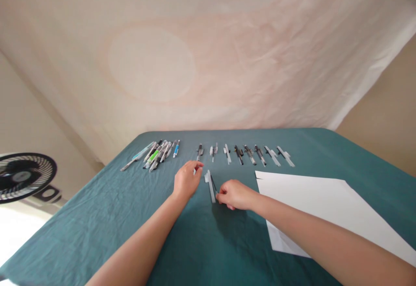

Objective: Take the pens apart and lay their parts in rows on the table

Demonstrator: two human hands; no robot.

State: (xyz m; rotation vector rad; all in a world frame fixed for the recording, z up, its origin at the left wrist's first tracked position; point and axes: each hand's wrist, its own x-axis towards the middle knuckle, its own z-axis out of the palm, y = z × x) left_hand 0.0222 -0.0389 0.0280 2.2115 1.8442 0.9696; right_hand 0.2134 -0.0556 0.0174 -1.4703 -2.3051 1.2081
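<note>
A pale translucent pen barrel (pixel 211 186) lies on the green cloth between my hands, with its cap piece (pixel 206 177) at its left side near the top. Right alongside it is a thin dark pen refill (pixel 213 183), its lower end pinched by my right hand (pixel 234 195). My left hand (pixel 187 178) hovers to the upper left of the barrel, fingers curled toward the thumb. Something small and pale shows between those fingers, too small to name. Beyond my hands, a row of disassembled pens (pixel 249 154) stretches across the cloth, with parts laid side by side.
At the back left lies a heap of pens (pixel 157 155), beside a blue and white pen (pixel 176 148). White paper sheets (pixel 308 208) cover the right side, partly under my right forearm. A black fan (pixel 24 177) stands off the table's left edge. The cloth (pixel 107 216) is slightly wrinkled.
</note>
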